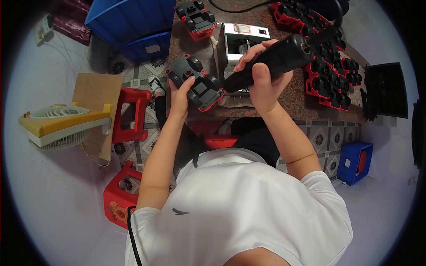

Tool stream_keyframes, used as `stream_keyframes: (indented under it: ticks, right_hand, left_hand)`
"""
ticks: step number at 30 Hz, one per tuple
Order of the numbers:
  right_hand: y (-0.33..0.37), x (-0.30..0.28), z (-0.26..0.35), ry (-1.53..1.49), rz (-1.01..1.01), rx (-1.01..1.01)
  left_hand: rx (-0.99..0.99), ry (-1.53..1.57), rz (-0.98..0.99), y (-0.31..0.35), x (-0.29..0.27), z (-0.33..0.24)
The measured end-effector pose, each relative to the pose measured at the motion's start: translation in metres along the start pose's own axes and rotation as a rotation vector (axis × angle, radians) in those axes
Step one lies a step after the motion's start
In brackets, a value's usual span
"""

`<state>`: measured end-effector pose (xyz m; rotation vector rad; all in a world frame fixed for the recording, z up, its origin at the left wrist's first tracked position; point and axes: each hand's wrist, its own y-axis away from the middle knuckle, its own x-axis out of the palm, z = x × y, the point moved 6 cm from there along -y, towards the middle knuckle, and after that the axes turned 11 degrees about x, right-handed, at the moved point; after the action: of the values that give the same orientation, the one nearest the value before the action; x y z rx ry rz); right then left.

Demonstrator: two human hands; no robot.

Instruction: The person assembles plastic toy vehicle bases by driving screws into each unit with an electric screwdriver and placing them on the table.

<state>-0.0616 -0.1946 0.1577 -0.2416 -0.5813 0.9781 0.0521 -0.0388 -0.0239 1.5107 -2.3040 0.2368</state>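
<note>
My left hand grips a toy car by its near left side, thumb on the black underside. The car is turned belly up, with black wheels and red edges. In my right hand is a black corded electric screwdriver, its cord running up from the rear end. The screwdriver slants down to the left, and its nose is close to the car's right corner. Whether the bit touches the car cannot be seen. Behind the screwdriver stands a small white and black machine, partly hidden by my right hand.
Another upturned toy car lies at the table's far left. Several more toy cars crowd the right of the speckled tabletop. A dark screen is at the right; blue crates, red stools and a yellow fan stand left.
</note>
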Motion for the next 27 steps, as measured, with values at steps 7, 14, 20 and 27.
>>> stream_keyframes:
  ticks: [7,14,20,27]
  right_hand:
    - [0.002,0.015,0.002,0.204,0.096,-0.022]
    - [0.003,0.017,0.0,0.206,0.096,-0.017]
    - [-0.001,0.021,-0.006,0.277,0.155,0.004]
    - [-0.003,0.033,-0.016,0.246,0.209,0.011]
  left_hand:
    - [0.004,0.021,-0.009,0.001,0.0,-0.002]
    - [0.012,0.031,-0.017,0.002,0.004,-0.006]
    - [-0.003,0.03,-0.023,0.002,0.002,-0.004]
    - [-0.016,0.033,-0.008,0.0,0.002,-0.001]
